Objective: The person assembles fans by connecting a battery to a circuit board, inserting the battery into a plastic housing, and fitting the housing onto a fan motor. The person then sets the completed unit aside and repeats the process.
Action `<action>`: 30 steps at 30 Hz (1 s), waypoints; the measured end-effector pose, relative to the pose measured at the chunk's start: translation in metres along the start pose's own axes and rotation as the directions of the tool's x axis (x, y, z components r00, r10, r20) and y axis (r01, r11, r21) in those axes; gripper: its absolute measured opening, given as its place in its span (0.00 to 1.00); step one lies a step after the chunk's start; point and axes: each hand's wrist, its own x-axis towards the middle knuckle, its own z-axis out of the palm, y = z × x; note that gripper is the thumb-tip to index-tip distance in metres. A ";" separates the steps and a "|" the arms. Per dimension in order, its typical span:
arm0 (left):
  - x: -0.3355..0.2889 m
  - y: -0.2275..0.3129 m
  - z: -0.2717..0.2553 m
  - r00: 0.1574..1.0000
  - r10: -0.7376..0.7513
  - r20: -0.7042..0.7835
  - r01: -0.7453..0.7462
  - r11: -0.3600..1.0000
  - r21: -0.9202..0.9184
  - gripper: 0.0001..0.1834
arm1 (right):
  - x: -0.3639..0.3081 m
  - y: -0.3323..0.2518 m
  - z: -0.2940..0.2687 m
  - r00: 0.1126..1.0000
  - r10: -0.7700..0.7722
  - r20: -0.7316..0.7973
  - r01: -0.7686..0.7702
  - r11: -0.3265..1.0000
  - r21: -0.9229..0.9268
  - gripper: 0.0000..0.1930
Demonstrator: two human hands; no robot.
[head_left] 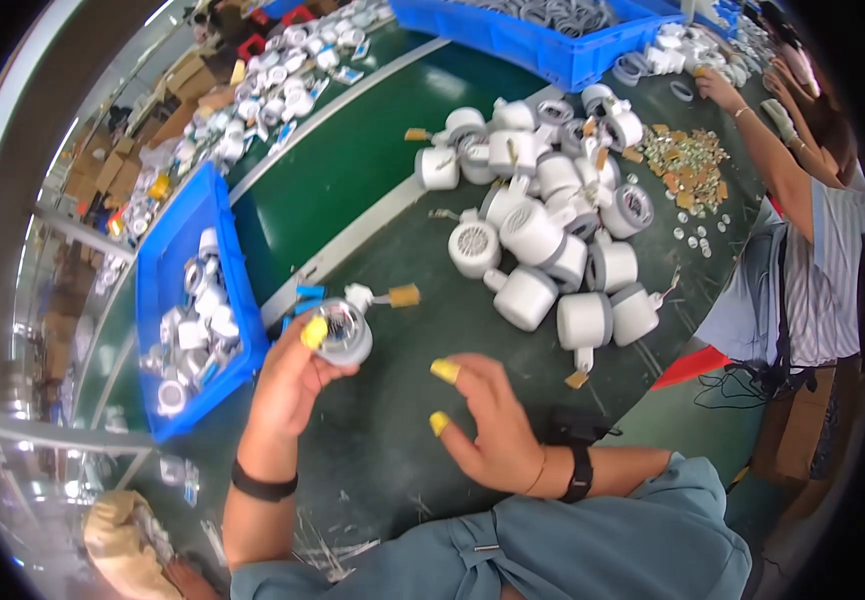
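My left hand [297, 370] is closed around a small round white-and-grey fan housing [348, 340], its open face up with wires and parts showing inside. A white stub and a small tan board [404, 295] on a wire stick out from the housing's far side. Blue pieces [310, 293] show just behind it. To the right, my right hand [492, 425] hovers over the green table with thumb and fingers apart and nothing between them. Yellow covers wrap some fingertips on both hands. Beyond the right hand lies a heap of similar white housings [532, 232], several with tan boards dangling.
A blue bin [227, 215] of white parts stands at left. Another blue bin [592, 58] of grey rings is at the back. Small boards [687, 160] are piled at right, near a co-worker's arm [777, 165]. Past a divider, the green belt [352, 150] runs alongside more white parts.
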 end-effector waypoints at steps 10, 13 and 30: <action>-0.118 -0.062 -0.008 0.970 -0.238 0.050 0.240 0.970 -0.037 0.33 | -0.024 0.003 0.003 0.919 -0.120 0.377 0.300 0.832 -0.466 0.18; -0.109 -0.061 0.001 0.979 -0.192 0.061 0.201 0.952 -0.230 0.31 | -0.031 0.004 0.001 0.911 -0.035 0.411 0.200 0.908 -0.368 0.13; -0.106 -0.090 -0.108 0.742 0.219 -0.634 0.128 0.881 0.455 0.16 | -0.028 0.015 -0.002 0.580 0.473 0.663 -0.774 0.575 0.267 0.13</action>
